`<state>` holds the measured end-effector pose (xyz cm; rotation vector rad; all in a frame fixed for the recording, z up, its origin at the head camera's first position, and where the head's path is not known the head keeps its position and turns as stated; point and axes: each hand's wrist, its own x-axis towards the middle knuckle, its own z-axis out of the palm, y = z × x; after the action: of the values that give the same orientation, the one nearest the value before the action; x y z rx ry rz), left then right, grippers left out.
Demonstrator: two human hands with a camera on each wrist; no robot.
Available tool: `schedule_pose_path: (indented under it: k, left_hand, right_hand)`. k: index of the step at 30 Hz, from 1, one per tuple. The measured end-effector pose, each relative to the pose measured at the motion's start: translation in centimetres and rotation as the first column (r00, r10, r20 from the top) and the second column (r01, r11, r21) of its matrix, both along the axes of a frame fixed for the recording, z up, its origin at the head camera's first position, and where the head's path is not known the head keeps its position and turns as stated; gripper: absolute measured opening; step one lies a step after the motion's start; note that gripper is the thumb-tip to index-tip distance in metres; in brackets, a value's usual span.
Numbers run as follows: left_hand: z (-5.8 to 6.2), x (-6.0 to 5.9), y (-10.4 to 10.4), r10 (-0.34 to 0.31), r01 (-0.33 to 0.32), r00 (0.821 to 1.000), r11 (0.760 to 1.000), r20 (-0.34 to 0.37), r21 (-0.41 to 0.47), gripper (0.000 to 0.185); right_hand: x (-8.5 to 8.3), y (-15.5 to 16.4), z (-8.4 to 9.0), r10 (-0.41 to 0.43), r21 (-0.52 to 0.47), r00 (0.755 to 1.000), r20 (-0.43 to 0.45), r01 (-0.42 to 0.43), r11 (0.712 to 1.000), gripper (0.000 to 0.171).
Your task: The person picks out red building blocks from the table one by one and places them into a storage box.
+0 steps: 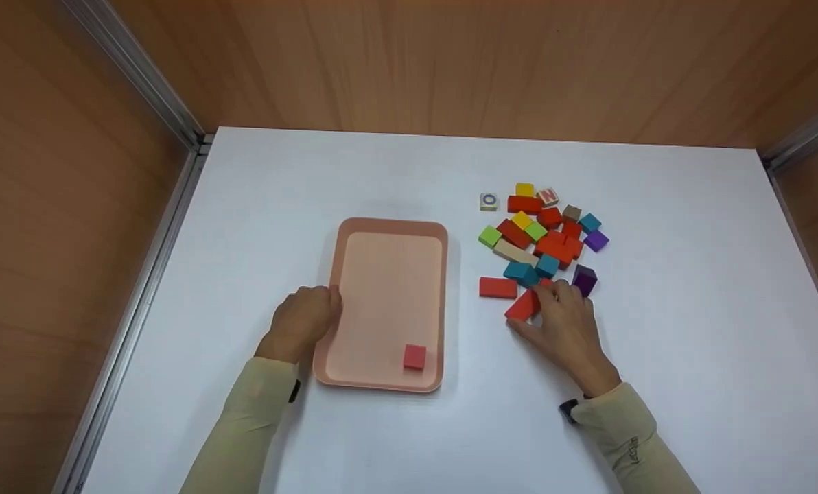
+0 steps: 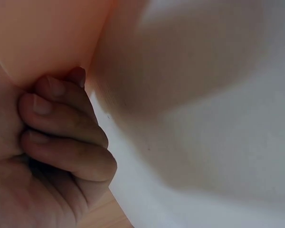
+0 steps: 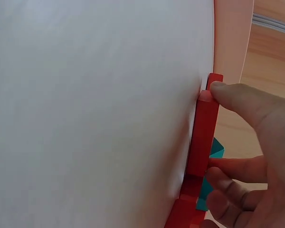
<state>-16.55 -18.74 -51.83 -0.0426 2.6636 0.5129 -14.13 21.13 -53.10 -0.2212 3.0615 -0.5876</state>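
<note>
My left hand (image 1: 306, 315) grips the left rim of a pink tray (image 1: 443, 288), its fingers curled under the edge in the left wrist view. Near the tray's lower right corner lies one pinkish-red square block (image 1: 414, 357). My right hand (image 1: 568, 329) is at the front of a cluster of coloured wooden blocks. Thumb and fingers span a red triangular block (image 1: 523, 306), pinching it by its ends; the right wrist view shows the thumb on one end of this red block (image 3: 204, 135). Part of the block is hidden by the fingers.
Just beyond the right hand lie a flat red block (image 1: 497, 287), teal blocks (image 1: 521, 273) and a dark purple block (image 1: 585, 280). Farther back are more red, yellow, green, beige and printed blocks (image 1: 489, 202). Wooden walls (image 1: 450, 68) border the white table (image 1: 683, 274).
</note>
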Motion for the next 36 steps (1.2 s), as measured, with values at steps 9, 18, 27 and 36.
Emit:
schedule_pose_path:
  k: [9,18,27,36]
  left_hand:
    - [0.1,0.0,-0.1,0.003,-0.002,1.000,1.000,0.010,-0.017,0.053]
    - [-0.2,0.1,-0.1,0.004,-0.004,1.000,1.000,-0.002,-0.012,0.053]
    - [-0.3,0.1,0.5,0.017,-0.017,1.000,1.000,0.000,-0.019,0.052]
    - [-0.2,0.1,0.4,0.041,-0.041,0.999,0.999,0.020,-0.025,0.052]
  right_hand:
    - [-0.1,-0.7,1.5,0.029,-0.051,0.999,-0.038,-0.031,0.998,0.072]
    - [-0.8,-3.9,3.8,0.098,-0.098,0.989,-0.107,-0.109,0.989,0.071]
    - [-1.5,-8.9,5.5,0.203,-0.102,0.974,-0.103,-0.213,0.972,0.070]
    - [-1.7,-12.1,5.3,0.281,-0.049,0.956,-0.088,-0.286,0.957,0.073]
